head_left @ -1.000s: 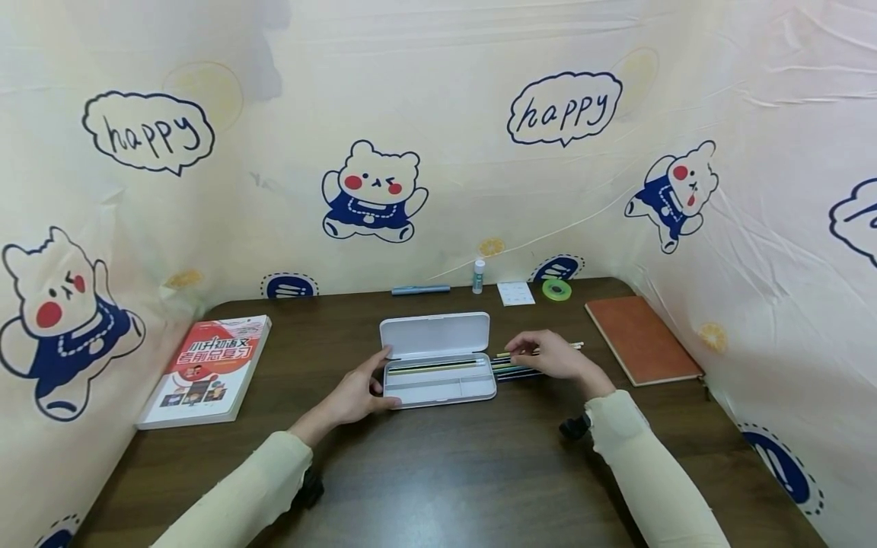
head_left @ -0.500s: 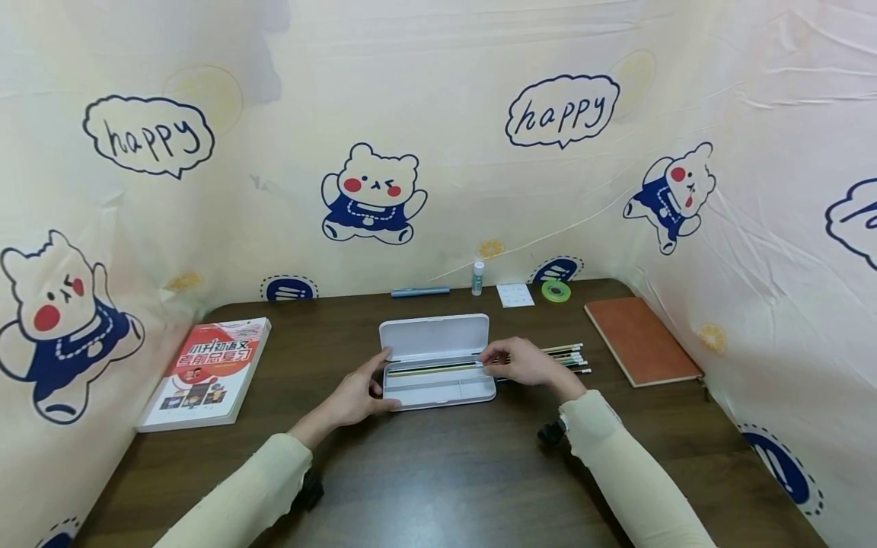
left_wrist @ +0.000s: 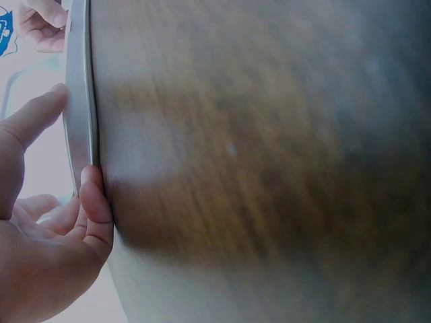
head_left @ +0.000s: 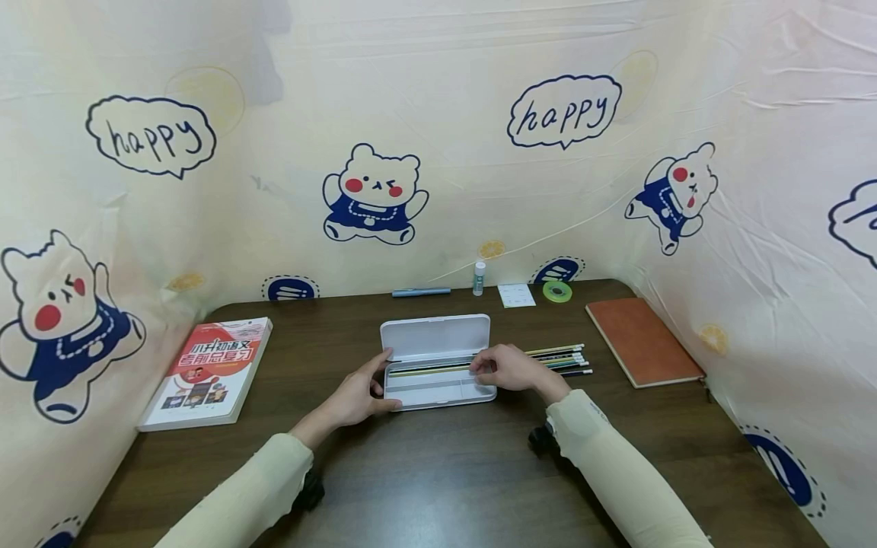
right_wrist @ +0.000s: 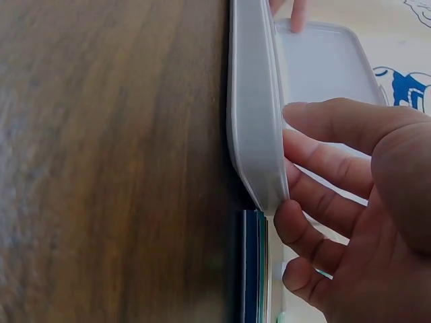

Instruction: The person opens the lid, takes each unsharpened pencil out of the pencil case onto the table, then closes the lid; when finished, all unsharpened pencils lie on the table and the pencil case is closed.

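Observation:
An opened white pencil case [head_left: 438, 393] lies on the table, its lid [head_left: 435, 336] tipped back and several pencils [head_left: 428, 371] along its rear compartment. My left hand [head_left: 355, 392] grips the case's left end, thumb at the front edge and fingers by the hinge. At the right end, my right hand [head_left: 510, 367] reaches over the rim with fingertips together on a pencil at the rear compartment. The case wall hides those fingertips in the right wrist view. Beneath and beyond that hand, more pencils [head_left: 574, 359] lie on the table, right of the case.
At left lies a thick red-and-white book [head_left: 208, 373]; at right, a brown notebook [head_left: 642, 340]. Along the back edge are a blue pen [head_left: 421, 292], a glue stick [head_left: 479, 279], a white paper pad [head_left: 517, 295] and a green tape roll [head_left: 557, 291].
My right hand has moved left from the loose pencils to the case's right end, bringing a pencil to the rear compartment. The left hand has stayed on the case.

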Tool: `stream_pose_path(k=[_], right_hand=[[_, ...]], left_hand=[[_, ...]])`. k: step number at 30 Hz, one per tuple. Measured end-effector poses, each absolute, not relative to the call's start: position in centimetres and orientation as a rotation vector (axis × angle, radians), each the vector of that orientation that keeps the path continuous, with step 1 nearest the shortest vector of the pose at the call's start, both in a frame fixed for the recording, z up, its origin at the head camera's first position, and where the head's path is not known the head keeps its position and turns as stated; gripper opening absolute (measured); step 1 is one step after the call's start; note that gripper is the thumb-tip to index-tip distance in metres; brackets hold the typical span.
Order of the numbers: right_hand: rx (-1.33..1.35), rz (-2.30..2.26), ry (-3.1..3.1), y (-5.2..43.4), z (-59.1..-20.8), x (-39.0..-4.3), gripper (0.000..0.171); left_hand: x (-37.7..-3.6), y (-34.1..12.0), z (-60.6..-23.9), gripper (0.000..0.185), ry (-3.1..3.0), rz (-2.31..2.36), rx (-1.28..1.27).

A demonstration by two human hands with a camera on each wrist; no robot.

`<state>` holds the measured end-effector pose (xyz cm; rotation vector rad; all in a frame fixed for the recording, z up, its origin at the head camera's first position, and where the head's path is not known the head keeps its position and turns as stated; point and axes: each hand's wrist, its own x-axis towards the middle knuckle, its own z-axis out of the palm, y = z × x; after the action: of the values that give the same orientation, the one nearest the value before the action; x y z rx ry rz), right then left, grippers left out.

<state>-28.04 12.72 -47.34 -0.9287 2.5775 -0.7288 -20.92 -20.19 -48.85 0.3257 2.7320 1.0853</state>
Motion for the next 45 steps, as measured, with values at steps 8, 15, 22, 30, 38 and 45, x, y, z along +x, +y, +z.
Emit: stream_pose_path(k=[8, 15, 22, 30, 38, 45], right_hand=[[-0.962, -0.697, 2.586, 12.4, -47.6, -28.1, 0.012], [-0.994, -0.684, 2.607, 12.0, -47.6, -28.0, 0.008], [-0.913, -0.713, 2.617, 11.8, -47.7, -28.1, 0.010], [-0.866, -0.754, 2.642, 11.6, -47.8, -28.1, 0.012], [-0.846, -0.789, 2.658, 11.8, -47.8, -28.0, 0.013], [-0.915, -0.848, 2.667, 13.1, -47.1, -27.8, 0.008]], left_hand=[[-20.9, -20.1, -48.8, 0.101, 2.733, 1.085, 0.322], [-20.9, -20.1, -48.8, 0.101, 2.736, 1.083, 0.319], [-21.0, -20.1, -48.8, 0.101, 2.736, 1.080, 0.319], [-21.0, -20.1, -48.7, 0.101, 2.735, 1.086, 0.316], [-20.9, -20.0, -48.9, 0.101, 2.733, 1.084, 0.307], [-20.9, -20.2, -49.0, 0.102, 2.727, 1.088, 0.306]])
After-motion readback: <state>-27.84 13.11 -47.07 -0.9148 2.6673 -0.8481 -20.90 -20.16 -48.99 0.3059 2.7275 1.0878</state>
